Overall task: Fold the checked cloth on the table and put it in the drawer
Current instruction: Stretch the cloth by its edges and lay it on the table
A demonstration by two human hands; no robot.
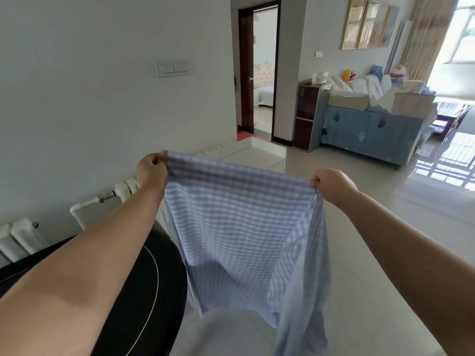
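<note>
A pale tiled floor (372,227) and a plain white wall (90,111) take up most of the view, with a blue-covered sofa (370,132) piled with bedding at the far right and an open dark-framed doorway (259,73) behind. At the lower left sits a dark round surface (144,291) with a thin light line curving across it, and white radiator pipes (84,206) run along the wall beside it.

The checked cloth (241,227) — blue and white — hangs in the air in front of the person, stretched wide along its top edge and draping down past the edge of the surface; its right side folds inward and trails lowest. It is not lying on the surface.

The left hand (151,170) is pinched shut on the cloth's upper left corner. The right hand (331,186) is clamped on the upper right corner — both arms reach forward, well apart.
</note>
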